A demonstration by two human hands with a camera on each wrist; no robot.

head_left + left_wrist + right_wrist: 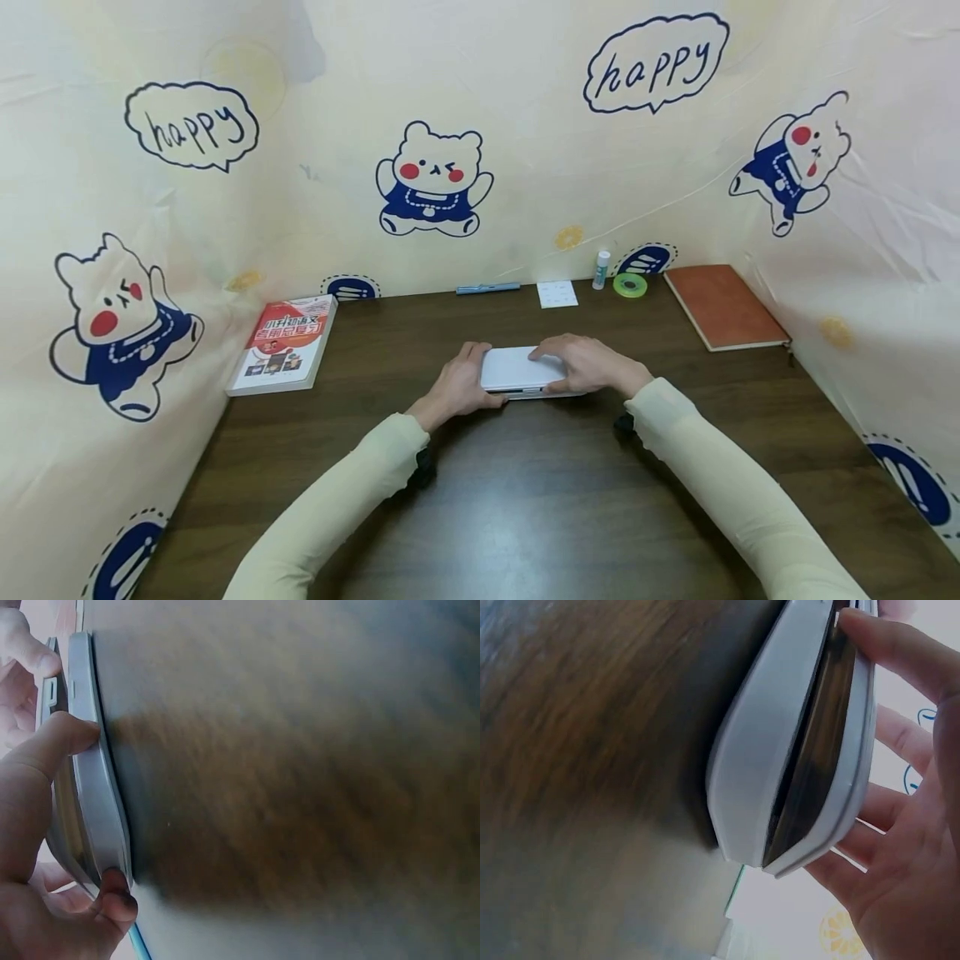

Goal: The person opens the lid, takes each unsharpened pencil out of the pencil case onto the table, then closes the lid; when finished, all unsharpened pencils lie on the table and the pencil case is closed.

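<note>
Steadiness probably matters most: the left hand (pixel 459 385) grips the left end of the white case (pixel 513 367) midway across the counter (pixel 487 492), while the right hand (pixel 592 365) pinches its slightly raised lid (pixel 857 746), best moved with even, gentle pressure.

The right grip (pixel 588 364) partly hides the white rectangular case (pixel 508 369); the head view's bottom edge crops both cream sleeves (pixel 330 504); the left wrist view blurs the brown wooden tabletop (pixel 300 795).
</note>
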